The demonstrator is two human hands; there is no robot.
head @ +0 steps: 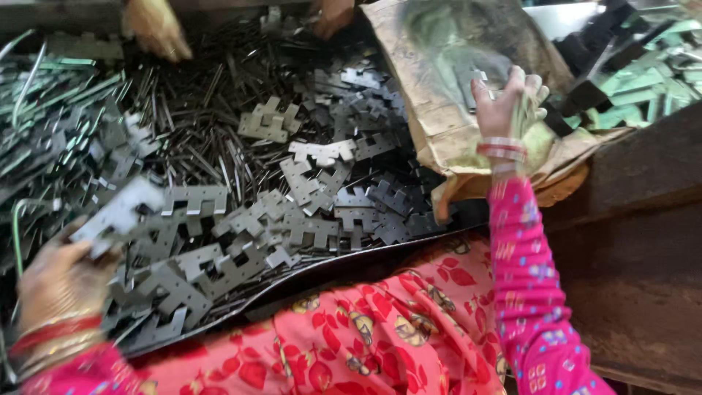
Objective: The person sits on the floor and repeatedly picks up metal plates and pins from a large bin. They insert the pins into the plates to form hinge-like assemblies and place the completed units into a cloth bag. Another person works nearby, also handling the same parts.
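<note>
**Stamped metal plates, both hands loaded**

Left hand closed on a flat grey stamped plate, notched along its edges, matte, blurred; held just above the pile's near-left corner. Right hand raised over the sack, fingers curled around a small grey metal piece; exact shape unclear. Sack: crumpled brown paper with a shiny translucent liner, mouth open. Pile of like plates lies between the hands, tabbed, overlapping, dull steel. Behind it, thin dark metal rods, densely strewn. Greenish metal strips far left. Two other hands at the top edge: one, another.
</note>
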